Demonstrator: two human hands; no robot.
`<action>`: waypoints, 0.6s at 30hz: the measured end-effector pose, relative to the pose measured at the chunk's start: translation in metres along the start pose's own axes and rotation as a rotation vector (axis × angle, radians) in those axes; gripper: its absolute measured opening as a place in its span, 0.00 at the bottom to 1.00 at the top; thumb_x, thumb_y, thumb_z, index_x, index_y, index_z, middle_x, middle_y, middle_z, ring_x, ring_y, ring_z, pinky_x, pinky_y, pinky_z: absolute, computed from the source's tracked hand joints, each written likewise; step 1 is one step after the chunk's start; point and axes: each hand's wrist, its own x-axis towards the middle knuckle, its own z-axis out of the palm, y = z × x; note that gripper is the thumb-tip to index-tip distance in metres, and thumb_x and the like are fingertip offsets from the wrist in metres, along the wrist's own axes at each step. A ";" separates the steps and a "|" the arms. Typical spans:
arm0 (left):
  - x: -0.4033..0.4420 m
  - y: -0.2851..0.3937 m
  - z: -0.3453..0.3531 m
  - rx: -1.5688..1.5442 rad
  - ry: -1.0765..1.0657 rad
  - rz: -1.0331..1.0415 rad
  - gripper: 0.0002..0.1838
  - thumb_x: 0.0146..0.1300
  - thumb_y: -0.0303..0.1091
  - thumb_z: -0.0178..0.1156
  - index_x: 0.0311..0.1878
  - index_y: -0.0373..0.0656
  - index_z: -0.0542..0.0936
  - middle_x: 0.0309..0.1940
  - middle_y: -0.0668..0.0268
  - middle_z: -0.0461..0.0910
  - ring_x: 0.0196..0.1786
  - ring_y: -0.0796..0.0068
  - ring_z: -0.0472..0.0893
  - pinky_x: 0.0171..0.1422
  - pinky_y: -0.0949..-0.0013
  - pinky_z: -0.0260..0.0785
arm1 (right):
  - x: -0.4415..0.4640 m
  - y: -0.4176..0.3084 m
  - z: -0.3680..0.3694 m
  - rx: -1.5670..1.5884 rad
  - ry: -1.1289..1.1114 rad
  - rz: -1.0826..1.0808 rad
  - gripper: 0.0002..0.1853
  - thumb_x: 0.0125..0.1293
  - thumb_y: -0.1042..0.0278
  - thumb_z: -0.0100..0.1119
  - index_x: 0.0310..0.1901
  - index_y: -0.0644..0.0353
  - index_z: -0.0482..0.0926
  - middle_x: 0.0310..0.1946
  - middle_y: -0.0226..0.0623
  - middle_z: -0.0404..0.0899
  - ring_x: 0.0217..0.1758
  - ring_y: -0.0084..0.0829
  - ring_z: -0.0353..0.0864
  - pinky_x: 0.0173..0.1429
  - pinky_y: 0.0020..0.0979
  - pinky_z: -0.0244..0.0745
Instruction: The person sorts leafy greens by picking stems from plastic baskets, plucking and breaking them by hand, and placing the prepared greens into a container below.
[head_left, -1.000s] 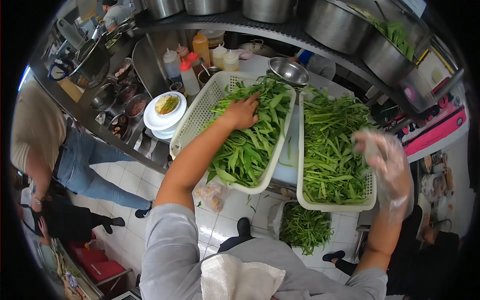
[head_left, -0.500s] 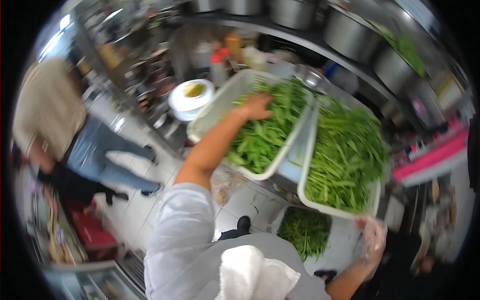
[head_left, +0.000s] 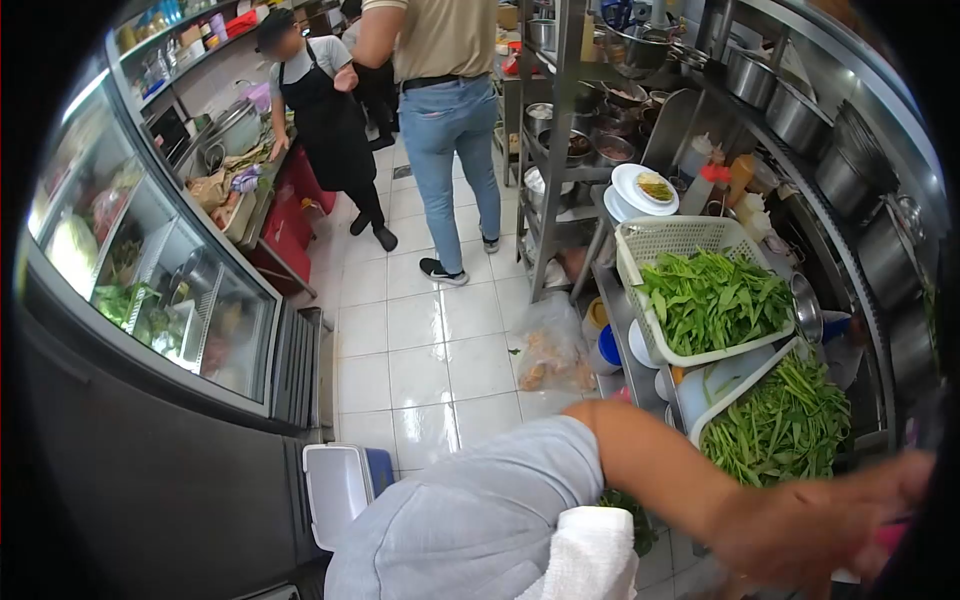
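My left hand is stretched across to the far right. Motion blurs its fingers, so I cannot tell if they are closed. A bright pink thing shows beside the fingers; whether they touch it is unclear. Behind my forearm, long-stemmed leafy greens fill one pale basket. A second white basket, farther back, holds more leafy greens. My right hand cannot be made out in this view.
A glass-door fridge stands on the left. Two people, one in a black apron and one in jeans, stand at the back. A plastic bag and an open cooler box are on the tiled floor.
My left hand has left the greens in the far basket and swung to the far right. The view has turned left. My right hand, earlier in a clear plastic glove, has gone from sight.
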 end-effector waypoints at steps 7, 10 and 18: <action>0.016 -0.077 0.037 -0.717 -0.503 0.188 0.36 0.73 0.60 0.33 0.73 0.41 0.53 0.74 0.61 0.49 0.70 0.52 0.63 0.65 0.54 0.68 | 0.002 0.004 -0.014 -0.007 -0.012 -0.056 0.22 0.70 0.56 0.51 0.50 0.72 0.75 0.41 0.49 0.80 0.42 0.41 0.81 0.49 0.42 0.77; 0.011 -0.049 0.055 -0.417 -0.175 -0.022 0.36 0.73 0.59 0.34 0.72 0.40 0.54 0.74 0.61 0.51 0.66 0.53 0.68 0.61 0.56 0.71 | -0.002 0.003 -0.026 -0.029 0.036 -0.068 0.22 0.70 0.56 0.51 0.50 0.71 0.75 0.41 0.49 0.80 0.42 0.41 0.81 0.49 0.41 0.77; 0.015 -0.082 0.032 -1.144 -0.373 -0.100 0.32 0.74 0.56 0.37 0.72 0.44 0.55 0.71 0.66 0.56 0.58 0.65 0.74 0.49 0.69 0.76 | -0.017 0.007 -0.055 -0.076 0.204 -0.072 0.22 0.70 0.56 0.52 0.50 0.71 0.76 0.41 0.48 0.81 0.42 0.40 0.81 0.49 0.41 0.76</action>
